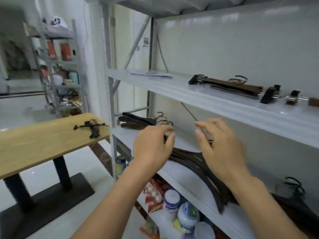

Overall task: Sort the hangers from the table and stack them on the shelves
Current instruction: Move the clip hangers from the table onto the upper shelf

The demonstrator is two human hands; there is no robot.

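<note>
Both hands hover over the middle shelf [188, 178] of a grey metal rack. My left hand [152, 147] and my right hand [222, 149] have relaxed, slightly bent fingers and hold nothing. Beneath them lies a stack of dark brown curved hangers [198, 166]. A second pile of dark hangers [138, 121] sits at the shelf's far left, and black hangers [296, 199] lie at the right. Clip hangers [233, 85] rest on the upper shelf [172, 87]. A few dark hangers [91, 127] remain on the wooden table [43, 144] at left.
Jars and snack packets [172, 202] fill the bottom shelf. Papers [151, 75] lie on the upper shelf's left end. A second cluttered rack [58, 66] stands in the back left. The table has black legs on a dark base [43, 204].
</note>
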